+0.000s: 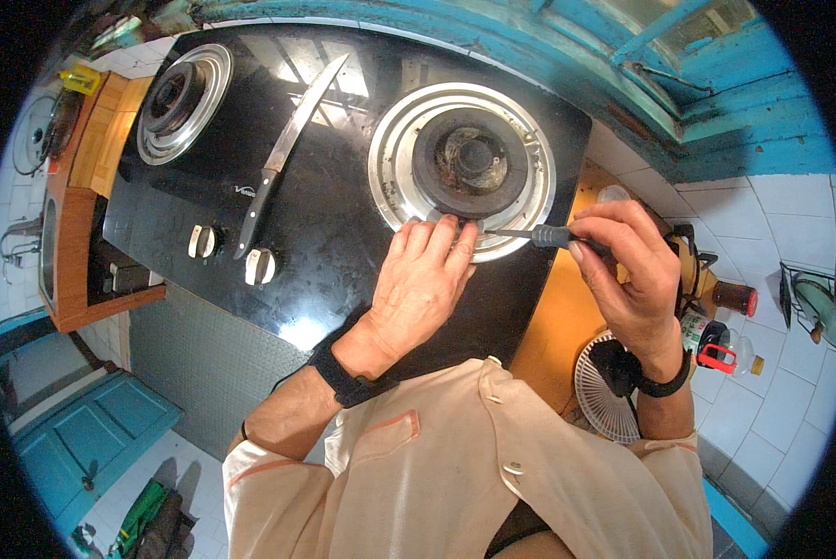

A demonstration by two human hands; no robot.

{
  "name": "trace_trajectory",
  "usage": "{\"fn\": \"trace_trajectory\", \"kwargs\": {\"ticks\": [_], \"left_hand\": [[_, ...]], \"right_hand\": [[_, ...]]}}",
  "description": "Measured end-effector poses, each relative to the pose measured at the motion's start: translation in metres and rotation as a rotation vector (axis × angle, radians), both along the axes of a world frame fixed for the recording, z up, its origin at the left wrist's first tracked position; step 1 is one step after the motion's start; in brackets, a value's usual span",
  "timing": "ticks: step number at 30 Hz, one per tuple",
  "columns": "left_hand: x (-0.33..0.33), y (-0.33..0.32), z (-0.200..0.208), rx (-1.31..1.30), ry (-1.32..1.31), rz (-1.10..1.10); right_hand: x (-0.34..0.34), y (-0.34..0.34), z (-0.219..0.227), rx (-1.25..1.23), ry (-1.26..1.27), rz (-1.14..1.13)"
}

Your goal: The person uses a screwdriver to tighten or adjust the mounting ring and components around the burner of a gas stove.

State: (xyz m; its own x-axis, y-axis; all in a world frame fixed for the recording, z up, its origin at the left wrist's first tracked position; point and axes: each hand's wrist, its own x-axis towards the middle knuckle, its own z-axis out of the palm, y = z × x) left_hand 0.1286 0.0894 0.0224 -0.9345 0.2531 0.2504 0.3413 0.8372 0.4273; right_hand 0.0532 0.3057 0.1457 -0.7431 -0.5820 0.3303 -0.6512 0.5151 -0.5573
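A gas stove with a glossy black top lies before me. On its right burner sits a dark round burner head inside a silver drip ring. My right hand is closed around the dark handle of a screwdriver. The screwdriver's metal shaft points left across the near side of the ring. Its tip ends beside my left hand, whose fingers are stretched out, fingertips on the near part of the ring. The left thumb is hidden.
A large knife with a black handle lies across the stove between the burners. Two knobs, the left one and the right one, stand near the front edge. The left burner is at the far left. A white round fan stands at right.
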Motion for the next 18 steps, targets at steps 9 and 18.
{"fn": "trace_trajectory", "kwargs": {"ticks": [9,18], "left_hand": [[0.0065,-0.0024,-0.0005,0.055,-0.039,-0.001],[0.0087,-0.0051,-0.0004,0.067,-0.065,-0.030]], "right_hand": [[0.0009,-0.0029,0.0041,-0.035,-0.040,-0.033],[-0.0043,-0.0074,-0.0054,-0.066,-0.016,0.015]]}}
